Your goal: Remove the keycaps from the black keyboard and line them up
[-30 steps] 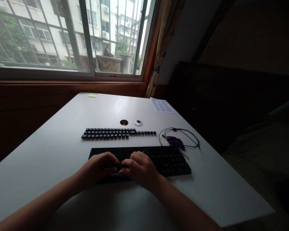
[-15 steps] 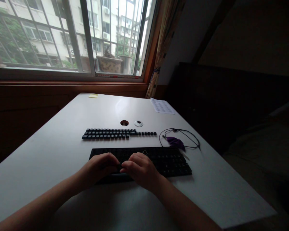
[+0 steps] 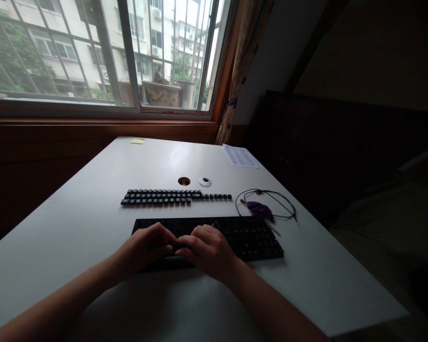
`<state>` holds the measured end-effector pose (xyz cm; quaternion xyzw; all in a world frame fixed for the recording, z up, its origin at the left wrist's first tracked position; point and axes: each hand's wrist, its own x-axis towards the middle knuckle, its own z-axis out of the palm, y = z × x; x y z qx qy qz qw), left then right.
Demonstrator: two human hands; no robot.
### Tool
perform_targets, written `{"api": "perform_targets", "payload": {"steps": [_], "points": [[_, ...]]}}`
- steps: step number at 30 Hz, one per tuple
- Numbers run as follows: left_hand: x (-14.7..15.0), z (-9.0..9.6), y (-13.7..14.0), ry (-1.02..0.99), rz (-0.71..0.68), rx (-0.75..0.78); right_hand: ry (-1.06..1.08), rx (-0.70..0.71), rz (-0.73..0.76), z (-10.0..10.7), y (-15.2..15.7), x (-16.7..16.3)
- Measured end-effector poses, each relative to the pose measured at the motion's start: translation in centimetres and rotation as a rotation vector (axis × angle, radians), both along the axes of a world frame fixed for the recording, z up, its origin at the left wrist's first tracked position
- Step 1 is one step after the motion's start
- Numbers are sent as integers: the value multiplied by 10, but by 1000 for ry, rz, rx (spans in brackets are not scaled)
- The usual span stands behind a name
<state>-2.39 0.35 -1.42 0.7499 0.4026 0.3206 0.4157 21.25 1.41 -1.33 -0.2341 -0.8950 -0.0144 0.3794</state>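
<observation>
A black keyboard [image 3: 249, 240] lies near the front of the white desk, with both my hands over its left half. My left hand [image 3: 148, 244] is closed, thumb and index finger pinched together. Facing it, my right hand [image 3: 210, 249] is closed too, its fingertips almost meeting the left ones. Between them is a small dark piece [image 3: 175, 245], too dim to name. Beside my right knuckles, a thin wire loop [image 3: 215, 225] shows on the keyboard. Behind the keyboard, loose black keycaps [image 3: 160, 196] stand in rows, with a shorter single row running on to the right.
A coiled black cable [image 3: 287, 202] and a purple cloth [image 3: 259, 210] lie behind the keyboard's right end. Farther back are a round desk hole [image 3: 184, 181], its white cover [image 3: 205, 182], a printed sheet [image 3: 240, 156] and a yellow sticky note [image 3: 138, 141]. A barred window stands beyond.
My fingertips have shifted slightly to the left and closer together over the keyboard. The keyboard, keycap rows and cable stay where they were.
</observation>
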Motion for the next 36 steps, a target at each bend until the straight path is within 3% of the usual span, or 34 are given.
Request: {"api": "perform_targets", "payload": {"steps": [36], "points": [[2, 3, -1, -8, -7, 33, -7, 10, -34, 3, 0, -1]]}}
